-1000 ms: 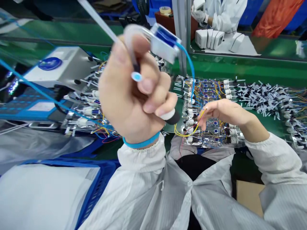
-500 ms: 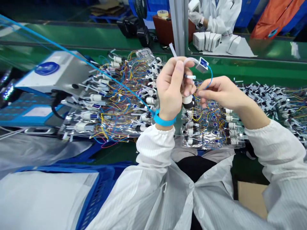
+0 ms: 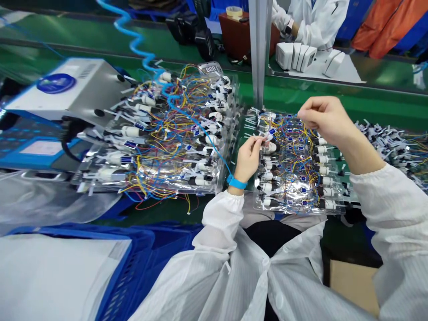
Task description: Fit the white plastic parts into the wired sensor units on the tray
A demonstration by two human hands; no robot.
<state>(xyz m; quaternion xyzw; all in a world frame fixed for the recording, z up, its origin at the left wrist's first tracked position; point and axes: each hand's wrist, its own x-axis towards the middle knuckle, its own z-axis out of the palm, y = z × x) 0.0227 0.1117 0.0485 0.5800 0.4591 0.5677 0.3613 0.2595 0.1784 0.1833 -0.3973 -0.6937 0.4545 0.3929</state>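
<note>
My left hand [image 3: 249, 156], with a blue wrist strap [image 3: 237, 183], is low over the left edge of the right clear plastic tray [image 3: 294, 210]. Its thumb and forefinger pinch a small wired part [image 3: 270, 133] with a blue-and-silver face and a pale strip. My right hand [image 3: 326, 119] is raised above the tray's far right side, fingers curled and tips pressed together; anything between them is too small to make out. White cylindrical parts [image 3: 327, 191] with black ends and coloured wires lie in rows in this tray.
Stacked trays of similar wired parts [image 3: 200, 178] stand at left, beside a grey-white machine box [image 3: 76, 89]. A coiled blue cord [image 3: 137, 42] crosses over them. A metal post [image 3: 259, 53] rises behind. Loose parts [image 3: 384, 142] are piled right. A gloved co-worker [image 3: 314, 22] is opposite.
My left hand has gone down to the tray with the wired part. My right hand has moved away to the right and up, apart from it. The blue cord hangs slacker.
</note>
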